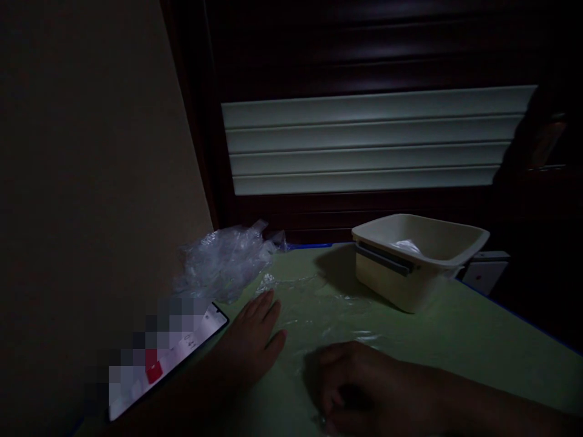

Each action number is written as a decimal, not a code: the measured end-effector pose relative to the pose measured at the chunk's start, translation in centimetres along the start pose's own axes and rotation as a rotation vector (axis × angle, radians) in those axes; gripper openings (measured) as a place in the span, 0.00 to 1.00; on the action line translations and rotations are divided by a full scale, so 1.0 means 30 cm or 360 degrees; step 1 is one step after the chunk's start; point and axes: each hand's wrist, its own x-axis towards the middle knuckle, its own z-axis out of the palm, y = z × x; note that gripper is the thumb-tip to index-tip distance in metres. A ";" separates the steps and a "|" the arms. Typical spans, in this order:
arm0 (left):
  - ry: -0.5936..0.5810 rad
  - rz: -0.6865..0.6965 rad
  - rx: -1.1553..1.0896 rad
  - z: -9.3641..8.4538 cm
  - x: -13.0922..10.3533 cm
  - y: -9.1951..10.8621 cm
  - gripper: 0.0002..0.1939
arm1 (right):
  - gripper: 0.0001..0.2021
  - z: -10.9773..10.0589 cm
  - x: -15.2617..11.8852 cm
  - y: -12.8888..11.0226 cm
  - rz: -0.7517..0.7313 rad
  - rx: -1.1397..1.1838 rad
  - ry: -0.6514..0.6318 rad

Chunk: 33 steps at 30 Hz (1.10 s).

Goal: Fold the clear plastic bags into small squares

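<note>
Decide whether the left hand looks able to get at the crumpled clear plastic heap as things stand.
Probably yes: the left hand looks open and close to the crumpled clear plastic heap, with nothing solid apparently standing between them.

We count two bare hands: one left hand (250,343) and one right hand (359,385). We have one green-topped, blue-edged table (478,334), one black-edged smartphone (198,337), one cream rectangular plastic bin (387,285) with one grey handle (382,258) showing, and at least one shiny plastic scrap (407,246) inside. We see one crumpled heap of transparent plastic (228,261), its pieces too tangled to number, at least one flat clear film (364,335), one white boxy object (485,274) and four pale horizontal slats (364,135)
</note>
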 end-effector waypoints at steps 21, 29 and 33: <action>0.0396 0.0826 -0.0363 -0.064 -0.011 0.080 0.09 | 0.15 0.011 -0.021 0.036 0.0288 0.0897 0.0591; 0.0499 0.0831 -0.0442 -0.062 -0.010 0.078 0.12 | 0.05 -0.008 -0.039 0.032 0.0102 0.0718 0.0510; 0.0522 0.0808 -0.0505 -0.059 -0.009 0.079 0.12 | 0.22 -0.008 -0.054 0.019 0.0114 0.0267 0.0382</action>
